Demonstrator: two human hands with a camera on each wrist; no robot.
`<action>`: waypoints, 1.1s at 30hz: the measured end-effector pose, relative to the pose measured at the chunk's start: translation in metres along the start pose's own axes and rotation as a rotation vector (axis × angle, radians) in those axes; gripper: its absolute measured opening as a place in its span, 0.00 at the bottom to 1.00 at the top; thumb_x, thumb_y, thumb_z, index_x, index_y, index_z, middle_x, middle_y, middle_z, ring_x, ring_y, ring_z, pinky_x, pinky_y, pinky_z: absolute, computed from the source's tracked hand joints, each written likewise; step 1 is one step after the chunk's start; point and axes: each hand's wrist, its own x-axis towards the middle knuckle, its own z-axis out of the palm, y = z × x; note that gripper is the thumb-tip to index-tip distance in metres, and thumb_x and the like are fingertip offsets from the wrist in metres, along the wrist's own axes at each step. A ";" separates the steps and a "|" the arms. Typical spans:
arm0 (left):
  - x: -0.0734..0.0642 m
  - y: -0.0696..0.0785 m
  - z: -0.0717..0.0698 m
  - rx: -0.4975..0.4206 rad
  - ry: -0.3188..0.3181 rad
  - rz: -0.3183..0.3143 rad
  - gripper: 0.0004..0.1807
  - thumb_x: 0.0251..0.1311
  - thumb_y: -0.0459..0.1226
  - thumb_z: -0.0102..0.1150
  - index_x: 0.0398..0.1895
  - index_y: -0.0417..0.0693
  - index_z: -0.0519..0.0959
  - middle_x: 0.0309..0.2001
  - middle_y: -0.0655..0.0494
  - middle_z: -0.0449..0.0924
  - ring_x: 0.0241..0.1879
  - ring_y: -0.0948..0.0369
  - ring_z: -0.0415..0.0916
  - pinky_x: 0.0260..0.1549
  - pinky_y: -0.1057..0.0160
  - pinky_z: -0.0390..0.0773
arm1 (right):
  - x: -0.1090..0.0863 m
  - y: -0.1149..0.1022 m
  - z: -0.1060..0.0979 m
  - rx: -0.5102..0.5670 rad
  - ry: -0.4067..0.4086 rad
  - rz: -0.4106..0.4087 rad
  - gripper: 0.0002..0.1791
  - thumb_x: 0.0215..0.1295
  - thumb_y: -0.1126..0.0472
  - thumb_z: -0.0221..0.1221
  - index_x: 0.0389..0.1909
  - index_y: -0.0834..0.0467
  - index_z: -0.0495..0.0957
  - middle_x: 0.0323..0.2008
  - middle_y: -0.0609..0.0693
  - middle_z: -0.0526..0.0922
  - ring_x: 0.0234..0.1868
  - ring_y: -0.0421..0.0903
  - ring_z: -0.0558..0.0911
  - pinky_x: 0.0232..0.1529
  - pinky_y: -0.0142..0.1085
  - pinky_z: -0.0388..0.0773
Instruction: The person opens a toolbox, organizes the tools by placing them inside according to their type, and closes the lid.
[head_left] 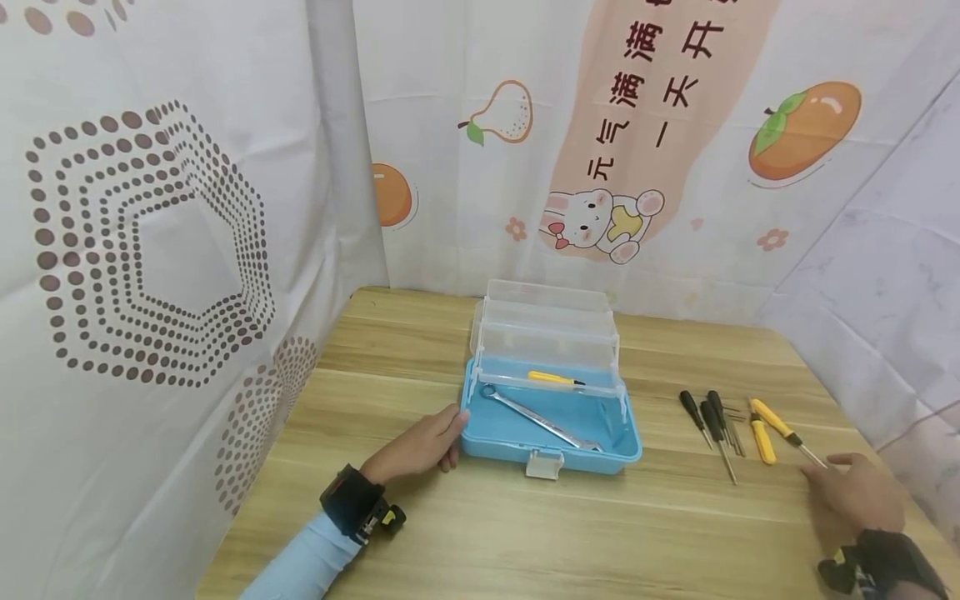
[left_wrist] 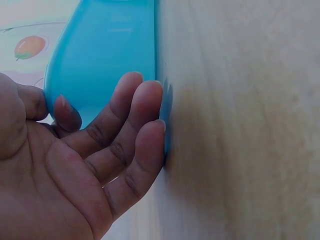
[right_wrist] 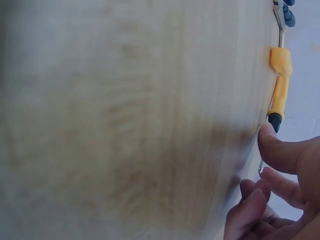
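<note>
A light blue toolbox (head_left: 517, 452) stands with its clear lid raised. My left hand (head_left: 418, 446) holds its left rim between thumb and index finger; in the left wrist view the other fingers (left_wrist: 149, 145) bend loosely, tips by the tabletop. Inside lies a combination wrench (head_left: 542, 422), with a yellow-handled tool (head_left: 551, 378) behind it, seen through clear plastic. At the right, my right hand (head_left: 858, 492) is at the shaft end of a yellow-handled screwdriver (head_left: 772, 417). In the right wrist view the shaft tip shows between the parted thumb (right_wrist: 280, 150) and index finger.
Left of that screwdriver lie a second yellow-handled tool (head_left: 762, 440), three black-handled screwdrivers (head_left: 711, 417) and several thin metal pieces (head_left: 736, 433). A white latch (head_left: 544, 464) hangs on the toolbox front. Printed curtains (head_left: 450, 250) hang around the wooden table (head_left: 562, 533).
</note>
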 end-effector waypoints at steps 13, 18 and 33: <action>-0.001 0.002 -0.001 0.001 -0.001 0.017 0.23 0.85 0.51 0.28 0.42 0.47 0.69 0.27 0.52 0.80 0.25 0.57 0.79 0.27 0.62 0.79 | 0.002 -0.003 0.001 -0.014 0.044 -0.035 0.24 0.72 0.49 0.59 0.38 0.69 0.83 0.39 0.72 0.84 0.36 0.68 0.81 0.33 0.54 0.67; -0.001 0.001 0.000 0.005 0.000 0.007 0.22 0.85 0.51 0.28 0.42 0.48 0.69 0.27 0.51 0.80 0.26 0.57 0.80 0.28 0.62 0.79 | -0.001 -0.006 0.003 -0.024 0.097 -0.071 0.19 0.69 0.54 0.61 0.37 0.70 0.84 0.36 0.73 0.84 0.36 0.70 0.81 0.35 0.55 0.65; -0.001 0.002 0.000 0.003 0.002 0.007 0.23 0.85 0.51 0.29 0.42 0.46 0.70 0.27 0.51 0.80 0.26 0.57 0.79 0.27 0.61 0.79 | -0.007 -0.008 0.001 -0.011 0.114 -0.063 0.16 0.67 0.57 0.62 0.36 0.70 0.85 0.30 0.66 0.86 0.37 0.71 0.80 0.37 0.54 0.64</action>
